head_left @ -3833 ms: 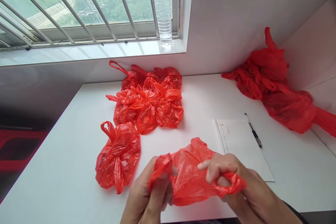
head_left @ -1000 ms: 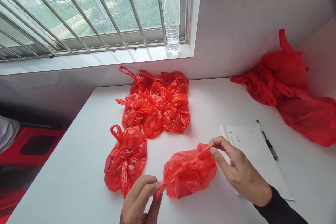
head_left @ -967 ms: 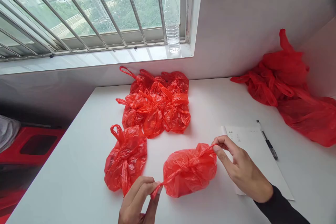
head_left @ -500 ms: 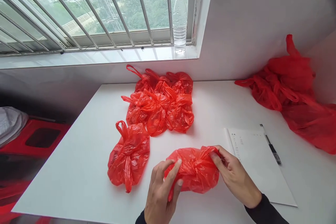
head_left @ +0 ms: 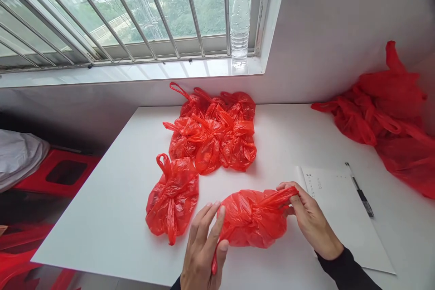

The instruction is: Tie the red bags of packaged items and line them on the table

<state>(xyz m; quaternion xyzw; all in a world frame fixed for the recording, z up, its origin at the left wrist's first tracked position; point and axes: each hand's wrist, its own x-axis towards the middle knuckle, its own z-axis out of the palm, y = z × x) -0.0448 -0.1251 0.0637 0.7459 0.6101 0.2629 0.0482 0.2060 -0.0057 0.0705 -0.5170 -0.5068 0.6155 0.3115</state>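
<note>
A knotted red plastic bag point(head_left: 253, 219) lies near the front of the white table point(head_left: 102, 199). My right hand point(head_left: 307, 217) pinches the twisted handle at its right end. Against its left end rests my left hand point(head_left: 204, 247), fingers apart, with a bit of red plastic showing by the thumb. Another tied red bag point(head_left: 172, 199) lies to the left, its handle loop pointing up. Behind it, several tied red bags point(head_left: 209, 145) stand close together in rows by the wall. What the bags contain cannot be made out.
An open notebook point(head_left: 350, 217) and a black pen point(head_left: 363, 199) lie on the right. A heap of red bags point(head_left: 380, 99) fills the back right corner. A water bottle point(head_left: 239, 27) stands on the windowsill. Left of the table is a red stool point(head_left: 68, 167).
My right hand has pulled the bag's handle out to the right. My left hand has slid slightly left and its fingers have straightened. The whole view has shifted a little.
</note>
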